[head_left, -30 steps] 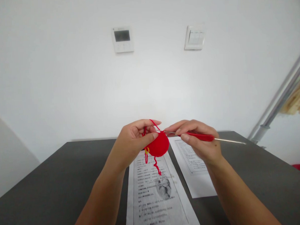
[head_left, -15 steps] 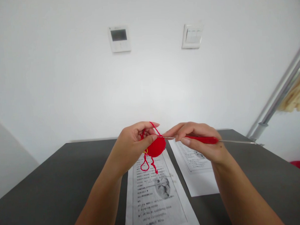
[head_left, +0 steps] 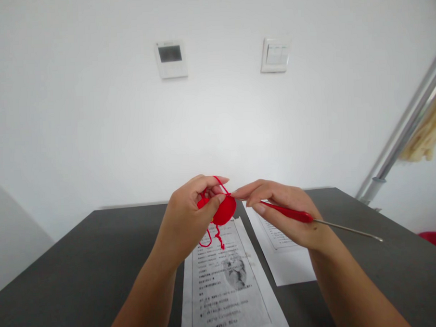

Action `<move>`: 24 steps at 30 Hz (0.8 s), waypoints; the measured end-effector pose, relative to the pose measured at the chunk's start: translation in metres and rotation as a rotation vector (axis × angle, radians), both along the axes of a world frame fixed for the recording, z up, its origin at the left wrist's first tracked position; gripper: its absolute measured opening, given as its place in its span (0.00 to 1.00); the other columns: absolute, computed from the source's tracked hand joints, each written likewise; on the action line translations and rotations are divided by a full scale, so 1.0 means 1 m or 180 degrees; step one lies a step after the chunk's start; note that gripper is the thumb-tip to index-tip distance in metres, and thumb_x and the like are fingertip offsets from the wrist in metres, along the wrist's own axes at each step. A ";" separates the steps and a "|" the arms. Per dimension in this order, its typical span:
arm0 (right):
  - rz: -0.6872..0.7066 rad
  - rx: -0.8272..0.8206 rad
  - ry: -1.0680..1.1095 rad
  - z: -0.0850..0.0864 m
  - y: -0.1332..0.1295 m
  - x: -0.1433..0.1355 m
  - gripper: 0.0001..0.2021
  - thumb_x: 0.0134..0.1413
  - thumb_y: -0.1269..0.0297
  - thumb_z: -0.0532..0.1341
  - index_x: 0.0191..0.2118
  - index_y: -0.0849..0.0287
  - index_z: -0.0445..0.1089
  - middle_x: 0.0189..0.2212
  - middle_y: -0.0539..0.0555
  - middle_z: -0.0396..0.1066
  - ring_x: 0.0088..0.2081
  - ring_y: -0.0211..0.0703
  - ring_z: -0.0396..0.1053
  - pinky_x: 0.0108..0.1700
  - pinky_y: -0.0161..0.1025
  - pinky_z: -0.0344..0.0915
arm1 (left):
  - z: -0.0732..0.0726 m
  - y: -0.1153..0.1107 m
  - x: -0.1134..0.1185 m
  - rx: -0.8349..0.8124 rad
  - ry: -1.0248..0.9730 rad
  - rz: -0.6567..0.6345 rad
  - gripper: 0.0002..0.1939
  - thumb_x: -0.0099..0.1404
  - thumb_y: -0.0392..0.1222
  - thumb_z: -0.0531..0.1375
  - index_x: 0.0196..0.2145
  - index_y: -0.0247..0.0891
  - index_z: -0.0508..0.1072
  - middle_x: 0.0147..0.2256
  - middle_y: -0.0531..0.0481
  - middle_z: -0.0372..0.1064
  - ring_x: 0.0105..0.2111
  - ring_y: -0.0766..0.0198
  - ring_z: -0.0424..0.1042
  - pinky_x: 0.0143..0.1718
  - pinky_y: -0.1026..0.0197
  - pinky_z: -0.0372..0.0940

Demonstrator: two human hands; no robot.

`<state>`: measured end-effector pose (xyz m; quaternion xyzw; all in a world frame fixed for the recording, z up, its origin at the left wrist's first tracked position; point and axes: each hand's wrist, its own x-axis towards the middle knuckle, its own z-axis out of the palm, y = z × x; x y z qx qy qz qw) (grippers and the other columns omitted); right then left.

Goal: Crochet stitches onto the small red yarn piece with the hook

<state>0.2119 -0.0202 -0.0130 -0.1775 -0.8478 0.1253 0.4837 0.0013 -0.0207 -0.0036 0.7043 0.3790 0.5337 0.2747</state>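
My left hand (head_left: 193, 208) pinches a small round piece of red crochet (head_left: 225, 210) between thumb and fingers. Red yarn (head_left: 221, 185) runs over its raised index finger down to the top edge of the piece. A loop and a twisted yarn tail (head_left: 220, 238) dangle below, and a speck of yellow shows beside the thumb. My right hand (head_left: 283, 201) is closed around the red handle of a crochet hook (head_left: 292, 213). The hook's front end meets the top edge of the piece, its tip hidden by fingers and yarn. Its other metal end points out to the right.
Two printed sheets, a nearer one (head_left: 231, 298) and a right one (head_left: 291, 269), lie on the dark table (head_left: 81, 270). Behind rises a white wall with a panel (head_left: 171, 59) and a switch (head_left: 275, 55). A metal pole (head_left: 404, 131) slants at the right.
The hook has tilted, its rear end dropping lower on the right. My right fingers have moved left, closer to the crochet piece. Both hands appear slightly further left.
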 end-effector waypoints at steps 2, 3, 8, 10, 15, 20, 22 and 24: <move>-0.0084 0.0232 -0.0082 -0.001 0.001 -0.005 0.08 0.65 0.76 0.57 0.40 0.56 0.71 0.43 0.55 0.79 0.44 0.42 0.77 0.45 0.39 0.74 | 0.000 -0.002 0.004 0.0170 0.0118 0.0061 0.09 0.62 0.32 0.60 0.38 0.39 0.79 0.33 0.53 0.74 0.34 0.66 0.72 0.38 0.62 0.66; -0.0106 0.0371 -0.0106 -0.003 0.002 -0.008 0.08 0.65 0.75 0.57 0.41 0.57 0.71 0.42 0.56 0.78 0.43 0.42 0.77 0.44 0.39 0.74 | 0.000 -0.004 0.005 0.0256 0.0196 0.0083 0.10 0.62 0.31 0.59 0.38 0.39 0.79 0.33 0.53 0.74 0.34 0.66 0.72 0.38 0.62 0.66; -0.0196 0.0995 0.0309 -0.014 0.010 -0.021 0.07 0.64 0.75 0.59 0.43 0.57 0.71 0.38 0.56 0.76 0.42 0.42 0.75 0.42 0.39 0.74 | 0.000 -0.010 0.010 0.0482 0.0174 0.0303 0.11 0.63 0.32 0.60 0.41 0.40 0.79 0.34 0.52 0.75 0.36 0.64 0.74 0.41 0.60 0.68; -0.0370 0.1115 0.0515 -0.015 0.011 -0.023 0.08 0.62 0.74 0.62 0.44 0.56 0.71 0.42 0.57 0.76 0.44 0.44 0.75 0.45 0.41 0.74 | 0.000 -0.011 0.010 0.0392 -0.0004 0.0356 0.12 0.63 0.35 0.62 0.45 0.40 0.79 0.35 0.51 0.76 0.37 0.62 0.75 0.43 0.60 0.69; -0.0442 0.1102 0.0644 -0.013 0.010 -0.020 0.10 0.60 0.74 0.63 0.46 0.54 0.72 0.41 0.57 0.78 0.43 0.45 0.76 0.44 0.43 0.75 | 0.002 -0.008 0.010 -0.0036 -0.0479 0.0125 0.18 0.60 0.37 0.67 0.49 0.37 0.77 0.33 0.52 0.76 0.35 0.63 0.75 0.41 0.61 0.71; -0.0372 0.1083 0.0633 -0.014 0.012 -0.017 0.13 0.60 0.75 0.63 0.48 0.53 0.72 0.41 0.57 0.79 0.42 0.46 0.77 0.42 0.44 0.77 | 0.002 0.003 0.010 -0.0658 -0.1194 -0.0570 0.19 0.53 0.35 0.71 0.44 0.34 0.79 0.27 0.55 0.74 0.28 0.67 0.73 0.30 0.65 0.70; -0.0391 0.1181 0.0607 -0.018 0.016 -0.017 0.15 0.61 0.74 0.63 0.51 0.52 0.72 0.43 0.57 0.79 0.43 0.47 0.78 0.43 0.44 0.77 | 0.001 0.007 0.012 -0.0957 -0.1504 -0.0801 0.19 0.50 0.35 0.72 0.42 0.34 0.80 0.25 0.55 0.73 0.26 0.68 0.72 0.29 0.66 0.70; -0.0458 0.1492 0.0553 -0.022 0.021 -0.018 0.18 0.61 0.74 0.63 0.55 0.51 0.71 0.46 0.57 0.79 0.46 0.48 0.78 0.45 0.44 0.78 | -0.001 0.011 0.014 -0.1271 -0.1792 -0.1000 0.20 0.48 0.36 0.72 0.42 0.33 0.81 0.26 0.53 0.74 0.26 0.68 0.73 0.30 0.64 0.70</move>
